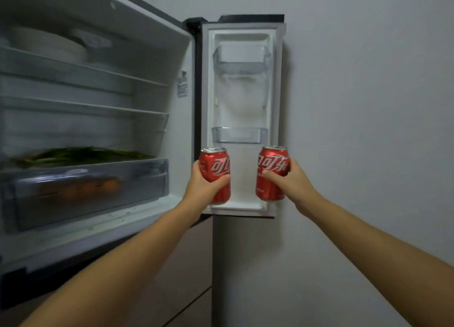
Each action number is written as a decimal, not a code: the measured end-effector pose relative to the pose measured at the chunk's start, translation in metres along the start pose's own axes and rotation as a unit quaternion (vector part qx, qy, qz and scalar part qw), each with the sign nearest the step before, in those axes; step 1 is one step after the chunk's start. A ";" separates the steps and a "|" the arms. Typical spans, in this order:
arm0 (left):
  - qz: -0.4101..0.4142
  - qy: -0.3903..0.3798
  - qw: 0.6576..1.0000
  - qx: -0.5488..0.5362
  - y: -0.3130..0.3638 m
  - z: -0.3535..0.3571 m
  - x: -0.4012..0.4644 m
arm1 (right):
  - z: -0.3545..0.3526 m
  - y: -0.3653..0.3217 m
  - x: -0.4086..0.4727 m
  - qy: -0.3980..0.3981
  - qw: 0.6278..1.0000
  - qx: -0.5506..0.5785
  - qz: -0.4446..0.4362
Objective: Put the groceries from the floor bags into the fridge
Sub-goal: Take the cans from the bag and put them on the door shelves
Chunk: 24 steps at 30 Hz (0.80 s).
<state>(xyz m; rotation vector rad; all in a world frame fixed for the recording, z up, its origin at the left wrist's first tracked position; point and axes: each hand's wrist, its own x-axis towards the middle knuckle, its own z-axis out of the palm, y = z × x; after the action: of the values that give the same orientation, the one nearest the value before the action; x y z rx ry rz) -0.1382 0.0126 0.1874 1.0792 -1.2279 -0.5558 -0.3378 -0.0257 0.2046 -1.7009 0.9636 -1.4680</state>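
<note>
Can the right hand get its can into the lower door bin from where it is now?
Probably yes. The right hand grips its red can upright, just below and right of the lower door bin, which looks empty. Nothing lies between them; the left hand holds the other can off to the side.

Around the open fridge [98,120] the count runs like this. 2 red cola cans are held up in front of its door — the left can [215,174] in the left hand [202,186], the right can [271,173] in the right hand [293,182], so 2 hands, 1 can each. On the door: 2 clear bins, the upper bin [242,60] and the lower bin [239,135]. Inside the fridge: 1 stack of white plates [49,44] on the top shelf, 1 bunch of green leaves [81,154] above the 1 clear drawer [93,186], and orange produce inside that drawer — too blurred to count.
</note>
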 end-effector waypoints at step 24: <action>0.117 -0.030 0.985 0.124 0.017 0.048 0.285 | 0.051 -0.001 0.275 0.083 0.977 -0.145 -0.129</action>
<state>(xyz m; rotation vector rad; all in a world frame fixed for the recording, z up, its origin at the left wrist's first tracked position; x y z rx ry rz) -0.1023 -0.2340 0.3341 1.1101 -1.4829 -0.2615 -0.2632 -0.2625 0.3323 -1.9966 1.1246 -1.7280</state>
